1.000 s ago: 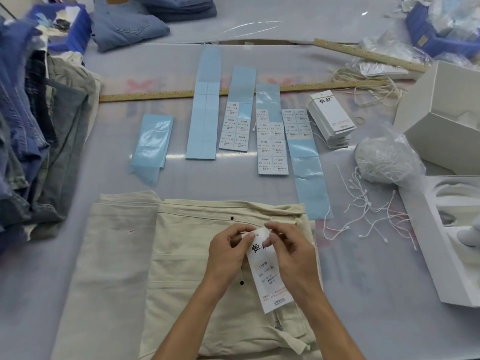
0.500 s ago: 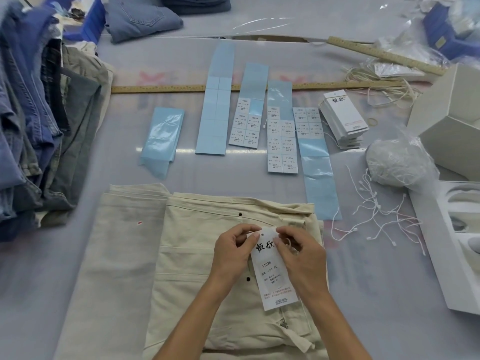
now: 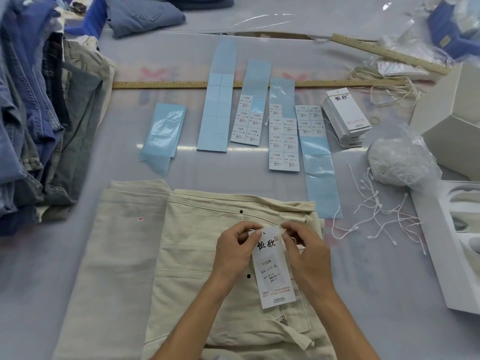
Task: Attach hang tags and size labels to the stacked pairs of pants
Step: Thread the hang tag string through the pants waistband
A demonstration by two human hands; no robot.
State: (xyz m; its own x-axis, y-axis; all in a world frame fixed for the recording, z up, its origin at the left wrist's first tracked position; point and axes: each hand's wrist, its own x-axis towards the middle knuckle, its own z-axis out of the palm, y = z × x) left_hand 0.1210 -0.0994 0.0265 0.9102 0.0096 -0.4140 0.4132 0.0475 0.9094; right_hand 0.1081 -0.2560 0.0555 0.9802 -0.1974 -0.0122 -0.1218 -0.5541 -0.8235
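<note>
On cream pants, two hands, left hand, right hand, one hang tag

- Pants: cream, plain, with dark rivets and one small red mark.
- Tag: white, black brush characters at top, small red seal, red fine print near bottom.
- Label sheets: pale blue backing, white labels with black print.
- Tag stack: white, black characters.
- Strings: white.
- Rulers: yellow-tan with dark markings.
- Jeans pile: mixed blue denim, grey, olive.
- Folded jeans: light blue denim.
- Box: white-grey.
- Table: pale lavender-grey, faint pink motifs near far ruler.
- Crates: blue.
</note>
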